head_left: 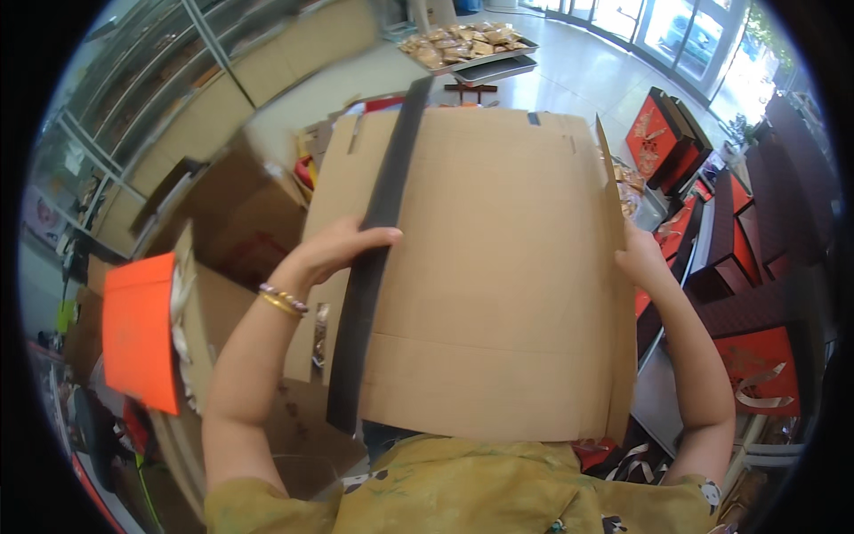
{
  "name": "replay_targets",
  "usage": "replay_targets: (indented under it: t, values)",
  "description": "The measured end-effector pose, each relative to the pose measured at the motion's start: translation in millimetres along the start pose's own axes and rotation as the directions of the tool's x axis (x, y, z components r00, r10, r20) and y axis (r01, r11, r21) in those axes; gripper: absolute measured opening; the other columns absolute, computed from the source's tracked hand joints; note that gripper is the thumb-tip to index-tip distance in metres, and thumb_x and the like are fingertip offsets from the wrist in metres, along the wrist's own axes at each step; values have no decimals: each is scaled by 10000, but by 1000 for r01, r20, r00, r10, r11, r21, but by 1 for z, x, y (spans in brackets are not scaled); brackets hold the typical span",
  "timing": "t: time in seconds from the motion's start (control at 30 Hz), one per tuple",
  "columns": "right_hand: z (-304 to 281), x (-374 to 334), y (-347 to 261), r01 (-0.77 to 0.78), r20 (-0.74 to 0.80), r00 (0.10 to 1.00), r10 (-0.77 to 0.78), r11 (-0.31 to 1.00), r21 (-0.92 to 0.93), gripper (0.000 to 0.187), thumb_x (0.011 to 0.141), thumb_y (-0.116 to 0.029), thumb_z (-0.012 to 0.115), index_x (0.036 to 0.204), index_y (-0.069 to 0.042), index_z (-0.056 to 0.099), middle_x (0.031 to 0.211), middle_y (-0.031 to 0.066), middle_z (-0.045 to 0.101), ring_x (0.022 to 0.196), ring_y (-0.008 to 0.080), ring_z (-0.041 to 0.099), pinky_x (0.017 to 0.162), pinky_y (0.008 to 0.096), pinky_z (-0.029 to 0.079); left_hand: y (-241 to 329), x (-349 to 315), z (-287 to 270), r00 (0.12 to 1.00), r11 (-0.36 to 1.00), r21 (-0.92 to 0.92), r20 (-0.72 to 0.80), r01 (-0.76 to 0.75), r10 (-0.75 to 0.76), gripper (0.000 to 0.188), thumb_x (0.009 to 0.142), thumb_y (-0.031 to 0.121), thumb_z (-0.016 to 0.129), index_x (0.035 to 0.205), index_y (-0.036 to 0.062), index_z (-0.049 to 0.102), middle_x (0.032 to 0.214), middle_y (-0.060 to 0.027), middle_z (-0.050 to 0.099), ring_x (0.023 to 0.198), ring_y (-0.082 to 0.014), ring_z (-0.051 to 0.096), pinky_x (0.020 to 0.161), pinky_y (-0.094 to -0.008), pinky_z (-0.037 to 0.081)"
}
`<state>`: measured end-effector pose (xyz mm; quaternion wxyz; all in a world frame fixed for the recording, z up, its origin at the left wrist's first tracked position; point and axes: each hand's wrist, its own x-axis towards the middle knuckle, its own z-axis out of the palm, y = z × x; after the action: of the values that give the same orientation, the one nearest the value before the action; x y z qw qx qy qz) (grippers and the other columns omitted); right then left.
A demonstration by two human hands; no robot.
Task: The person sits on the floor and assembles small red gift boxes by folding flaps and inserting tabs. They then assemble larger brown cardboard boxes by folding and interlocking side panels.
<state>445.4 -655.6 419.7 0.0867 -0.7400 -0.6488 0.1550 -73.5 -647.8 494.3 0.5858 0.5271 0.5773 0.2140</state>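
A large, flat brown cardboard sheet (498,267) is held up in front of my body, its lower edge close to my shirt. Along its left side runs a long dark strip (378,258), standing up like a flap. My left hand (342,249) grips this side, thumb over the strip and the fingers mostly hidden behind it. At the opposite edge my right hand (642,254) is closed on a narrow raised brown flap. More cardboard with a slot shows left of the dark strip; I cannot tell whether it is one piece with the sheet.
Open cardboard boxes (227,205) and an orange-red gift bag (140,334) stand at left. Red and dark gift boxes (658,138) crowd the right side. Beyond the sheet, a metal tray (498,60) holds many small wrapped packets. Shelves line the far left; glass doors are far right.
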Motion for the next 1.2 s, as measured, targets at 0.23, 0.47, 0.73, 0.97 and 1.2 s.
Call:
replay_targets:
  t: [0.23,0.47,0.73,0.97,1.2]
  values:
    - [40,-25,-67,52,-317,948,-26,996,73,669,1092,-370,601,1627,-11,421,1365,232,664,1203,325,670,981,456,568,-82,6,18,842,940,235,-427,-248,329,457,849,94,776,1259,-64,652,1134,-216,762,1041,-315,744,918,-406,586]
    - [21,-96,-11,-226,248,965,-81,214,950,588,1042,-342,758,1476,13,579,1329,53,702,1173,154,663,1002,297,519,-93,9,41,745,844,528,-525,-94,411,611,862,24,668,1451,-92,552,1222,-243,728,1121,-283,702,968,-378,554]
    - [0,-30,-72,-27,-237,971,6,996,-88,355,881,-198,746,1105,73,694,1098,330,744,1050,499,725,931,570,589,-17,38,28,774,790,586,-411,-180,482,494,846,-40,570,1339,-64,591,1250,-261,726,1186,-399,695,1024,-446,542]
    - [105,-1,-128,168,-637,727,-256,966,-197,369,959,-72,665,1321,-3,687,1368,224,618,1260,356,606,1072,469,489,-46,74,107,370,697,577,-592,-425,716,511,941,159,730,1377,-35,547,1383,-255,498,1320,-406,474,1183,-531,362]
    - [76,-86,-50,505,-359,857,-370,745,436,351,900,62,612,1191,-67,760,1224,159,584,1135,342,564,976,446,496,-77,11,58,701,521,520,240,-677,671,265,962,187,744,1218,122,732,1349,-58,618,1174,-359,508,1178,-453,412]
